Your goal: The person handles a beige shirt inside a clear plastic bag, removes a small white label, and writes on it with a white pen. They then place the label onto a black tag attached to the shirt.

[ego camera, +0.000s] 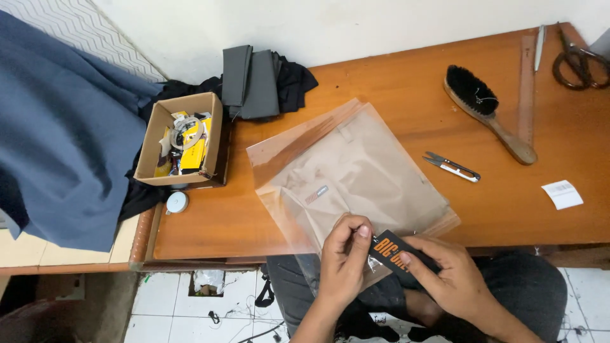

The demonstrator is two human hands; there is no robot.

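Observation:
A clear plastic bag [356,171] holding folded tan cloth lies on the wooden table [406,89], its open end hanging over the near edge. My left hand [343,260] pinches the bag's edge and the corner of a black card tag with orange lettering [387,249]. My right hand [445,273] grips the same tag from the right, thumb on top. Both hands are just off the table's front edge, above my lap.
A small thread snip [452,166] lies right of the bag. Farther right are a wooden brush [486,111], a ruler [526,82], scissors [578,60] and a white label [562,194]. A cardboard box of oddments [181,138], folded grey cloth [251,82] and blue fabric [63,127] sit left.

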